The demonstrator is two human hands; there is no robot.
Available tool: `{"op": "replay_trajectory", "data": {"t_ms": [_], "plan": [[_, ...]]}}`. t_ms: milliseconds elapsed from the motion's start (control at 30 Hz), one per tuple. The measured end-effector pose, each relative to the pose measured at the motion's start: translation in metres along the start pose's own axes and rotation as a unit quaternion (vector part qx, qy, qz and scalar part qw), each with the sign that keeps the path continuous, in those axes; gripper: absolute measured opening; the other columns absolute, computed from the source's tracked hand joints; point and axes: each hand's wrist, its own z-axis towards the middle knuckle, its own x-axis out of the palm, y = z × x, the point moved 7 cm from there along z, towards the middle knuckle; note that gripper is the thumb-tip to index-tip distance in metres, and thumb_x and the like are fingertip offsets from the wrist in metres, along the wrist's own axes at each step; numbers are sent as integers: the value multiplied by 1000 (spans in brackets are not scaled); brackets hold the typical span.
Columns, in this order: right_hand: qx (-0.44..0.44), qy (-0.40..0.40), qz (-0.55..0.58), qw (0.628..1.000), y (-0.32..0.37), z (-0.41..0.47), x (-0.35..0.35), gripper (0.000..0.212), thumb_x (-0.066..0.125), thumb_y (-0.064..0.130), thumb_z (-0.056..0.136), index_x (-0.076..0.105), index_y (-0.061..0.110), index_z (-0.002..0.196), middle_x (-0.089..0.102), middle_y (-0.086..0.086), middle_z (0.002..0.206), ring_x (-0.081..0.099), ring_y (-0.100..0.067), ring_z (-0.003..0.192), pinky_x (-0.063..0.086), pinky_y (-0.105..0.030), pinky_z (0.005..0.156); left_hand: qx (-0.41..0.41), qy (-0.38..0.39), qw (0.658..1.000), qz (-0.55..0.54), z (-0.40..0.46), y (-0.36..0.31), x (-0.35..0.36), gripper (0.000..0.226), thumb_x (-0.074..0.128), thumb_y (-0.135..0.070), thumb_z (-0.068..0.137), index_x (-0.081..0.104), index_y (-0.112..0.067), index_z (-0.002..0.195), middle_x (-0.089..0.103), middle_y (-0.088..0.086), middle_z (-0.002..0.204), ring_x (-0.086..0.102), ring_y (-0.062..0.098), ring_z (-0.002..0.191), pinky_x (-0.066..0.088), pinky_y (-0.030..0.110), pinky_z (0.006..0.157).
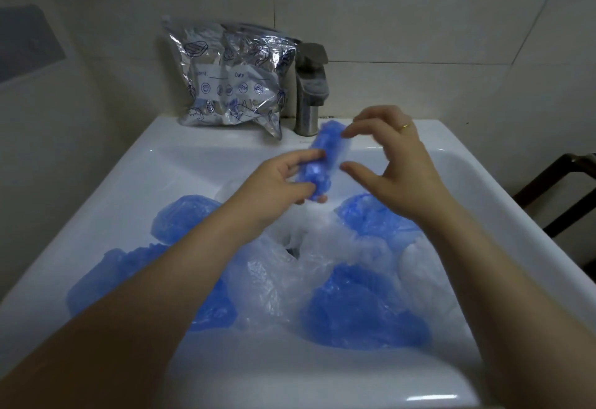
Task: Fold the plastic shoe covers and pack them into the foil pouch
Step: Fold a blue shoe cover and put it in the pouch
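White ceramic sink (180, 163) against pale tiled wall (387, 15); grey metal tap (310, 92) at far rim. Crinkled silver foil pouch with blue print (230, 74) stands upright left of tap, leaning on wall. Basin holds loose blue and clear plastic shoe covers (364, 305). Left hand (277, 184) above basin, fingers curled round near end of folded blue plastic shoe cover (322, 158). Right hand (392, 157) just right of it, thumb and fingers spread, fingertip at its far end, not clasping; gold ring (405, 126) on finger.
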Motion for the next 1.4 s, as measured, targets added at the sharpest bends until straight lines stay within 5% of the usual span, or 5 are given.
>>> {"op": "replay_trajectory", "data": {"t_ms": [433,767,967,1300,1400], "plan": [[-143,-31,-122,982,37,-7,34,12,59,6,81,68,3,88,69,-11,87,64,-32,73,54,-39,58,-71,-18,934,-349,1,0,5,40,31,6,87,58,-10,112,62,8,103,57,14,81,42,24,91],[84,65,145,984,16,-8,45,10,66,16,84,61,24,89,60,15,80,53,5,75,38,-8,69,-143,-145,932,-299,1,27,-8,21,55,-6,91,51,-10,110,66,13,89,67,18,71,58,25,62],[265,21,226,937,-6,-18,56,9,68,16,82,59,16,81,61,2,81,56,-13,63,51,-29,64,-149,-109,943,-278,0,27,-5,24,51,-9,93,58,2,113,70,12,91,70,15,75,57,26,75],[312,8,354,881,-23,-19,56,19,67,14,83,51,23,78,54,-19,119,62,-24,91,53,-26,75,-93,-53,980,-166,-1,10,-3,19,56,2,87,61,-8,103,70,7,93,70,12,79,56,20,76],[173,-31,192,965,-10,-10,32,18,68,16,82,51,20,83,42,-2,128,50,0,103,45,-13,84,-117,-81,962,-232,-1,15,-5,17,54,2,89,60,-3,104,70,8,86,70,11,73,57,20,73]]}}
